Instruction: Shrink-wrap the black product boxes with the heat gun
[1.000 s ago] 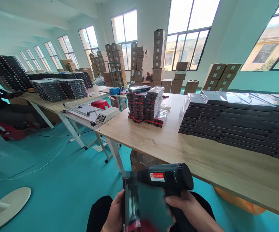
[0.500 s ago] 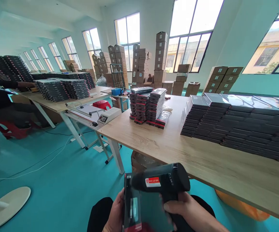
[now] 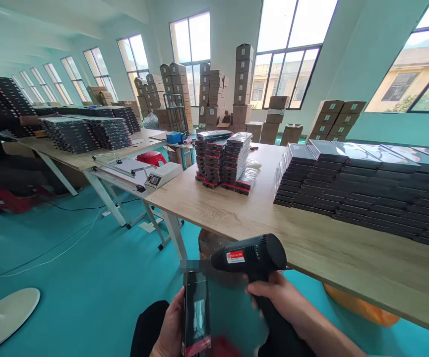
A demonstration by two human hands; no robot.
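My left hand (image 3: 170, 325) is wrapped round the left side of a slim black box (image 3: 197, 317) with a glossy front and a red band near its bottom, held upright over my lap. My right hand (image 3: 270, 292) grips the handle of a black heat gun (image 3: 249, 254) with a red and white label. The heat gun's nozzle points left, above and just right of the box's top, apart from it. The fingers of my left hand behind the box are hidden.
The wooden table (image 3: 232, 218) ahead bears wrapped box stacks (image 3: 223, 161) and a large block of black boxes (image 3: 363, 183). A sealing machine (image 3: 163, 175) stands left. Beyond are cartons (image 3: 242, 82). A person (image 3: 9, 158) sits far left. An orange bag (image 3: 361, 305) lies beneath the table.
The heat gun has moved up and slightly left, clear of the box it partly covered. The box has shifted a little left and its front is more in view.
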